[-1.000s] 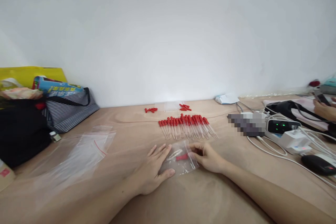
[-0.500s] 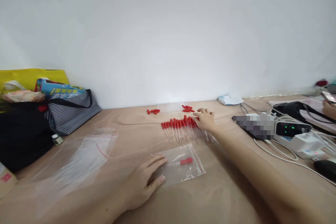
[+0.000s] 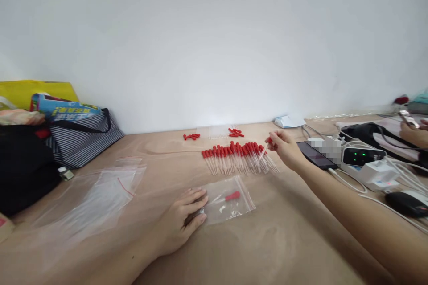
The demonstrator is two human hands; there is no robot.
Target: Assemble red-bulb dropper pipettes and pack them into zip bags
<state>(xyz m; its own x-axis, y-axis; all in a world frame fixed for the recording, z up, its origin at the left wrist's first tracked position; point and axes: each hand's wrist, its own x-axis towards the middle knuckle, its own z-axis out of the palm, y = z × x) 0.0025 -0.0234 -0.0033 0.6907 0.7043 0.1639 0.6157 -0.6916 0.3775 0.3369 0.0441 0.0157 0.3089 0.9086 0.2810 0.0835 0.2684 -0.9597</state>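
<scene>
My left hand [image 3: 183,219] rests on the table with its fingertips pressing the left edge of a small clear zip bag [image 3: 230,205]; one red-capped dropper [image 3: 227,197] lies inside the bag. My right hand [image 3: 284,146] is raised just right of a row of several red-capped glass droppers [image 3: 238,158], its fingers pinched on one dropper [image 3: 264,149] lifted off the row. Loose red caps [image 3: 191,136] and more red caps [image 3: 236,132] lie behind the row, by a pile of bare glass tubes [image 3: 217,131].
A stack of clear zip bags [image 3: 100,196] lies at left, with a striped bag [image 3: 80,136] and a black bag [image 3: 23,164] behind. At right are a phone [image 3: 312,154], chargers with cables [image 3: 371,167], a mouse [image 3: 406,202] and another person's hand [image 3: 413,131].
My right hand left the small bag, reached to the dropper row, and now lifts one dropper off its right end. My left hand stayed on the bag's edge.
</scene>
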